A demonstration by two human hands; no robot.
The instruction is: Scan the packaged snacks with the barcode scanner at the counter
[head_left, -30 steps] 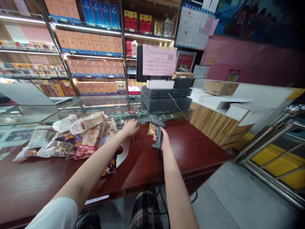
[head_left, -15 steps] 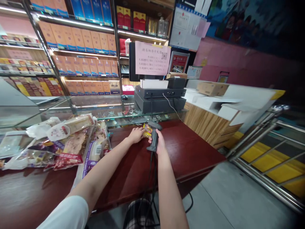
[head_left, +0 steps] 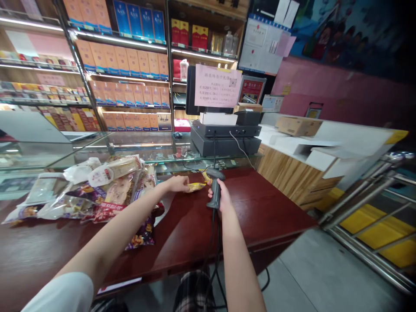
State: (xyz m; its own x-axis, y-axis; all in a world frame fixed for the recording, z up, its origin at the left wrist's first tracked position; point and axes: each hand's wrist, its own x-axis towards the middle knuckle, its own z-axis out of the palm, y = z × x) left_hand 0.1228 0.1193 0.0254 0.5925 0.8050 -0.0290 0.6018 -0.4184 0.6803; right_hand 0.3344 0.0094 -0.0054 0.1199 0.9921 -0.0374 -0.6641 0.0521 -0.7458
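Observation:
My left hand (head_left: 177,184) reaches across a dark red wooden counter (head_left: 260,208), its fingertips pinching the end of a small yellow snack packet (head_left: 196,186). My right hand (head_left: 221,196) is wrapped around the grip of a black handheld barcode scanner (head_left: 215,189), whose head points towards the packet. The scanner's black cable (head_left: 212,247) hangs down past the counter edge. A heap of clear and printed snack packets (head_left: 112,195) lies to the left of my left forearm.
Behind the hands stand a glass display case (head_left: 139,145) and a stacked black till unit (head_left: 225,141) with a pink notice (head_left: 217,86). Shelves of boxed goods rise behind. A wood-fronted white counter with a cardboard box (head_left: 298,126) lies right, beyond it metal railings (head_left: 364,203).
My left hand has drawn the yellow packet leftward, away from under the scanner head, and the packet now looks stretched out. The scanner stays in my right hand, and the view has shifted slightly.

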